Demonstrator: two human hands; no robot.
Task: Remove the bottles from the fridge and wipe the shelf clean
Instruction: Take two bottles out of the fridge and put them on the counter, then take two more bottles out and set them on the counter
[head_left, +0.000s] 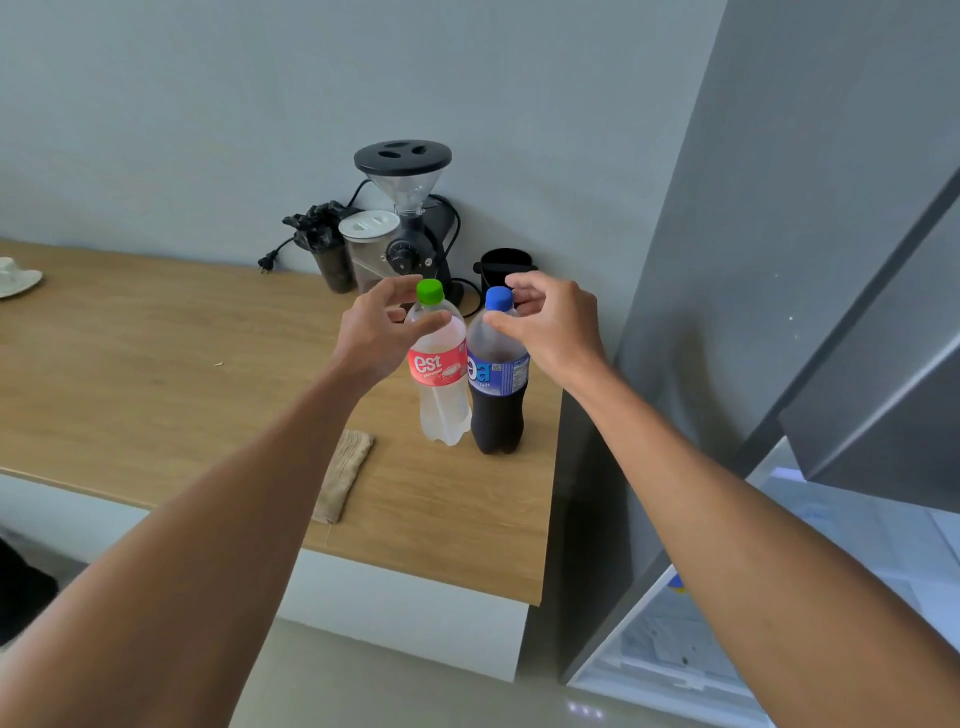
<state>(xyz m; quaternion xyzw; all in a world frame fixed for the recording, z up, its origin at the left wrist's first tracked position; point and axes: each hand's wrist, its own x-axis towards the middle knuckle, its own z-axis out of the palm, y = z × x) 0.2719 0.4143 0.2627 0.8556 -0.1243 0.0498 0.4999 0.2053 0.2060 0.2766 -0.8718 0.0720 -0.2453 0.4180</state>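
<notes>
Two bottles stand upright side by side on the wooden counter (156, 364), near its right end. The clear bottle (441, 405) has a green cap and a red "est" label. The dark cola bottle (497, 415) has a blue cap and a blue label. My left hand (374, 332) curls round the clear bottle's neck, thumb on its shoulder. My right hand (550, 322) curls round the dark bottle's neck in the same way. A folded beige cloth (345, 473) lies on the counter just left of the bottles. The open fridge (857, 519) is at the lower right, and its shelf is partly hidden by my right arm.
A black coffee grinder (408, 208) with a clear hopper, a lidded container (366, 244), a black cup (504, 270) and a loose plug (266, 262) stand behind the bottles against the wall. A white dish (15, 278) sits at the far left. The grey fridge door (883, 338) juts out on the right.
</notes>
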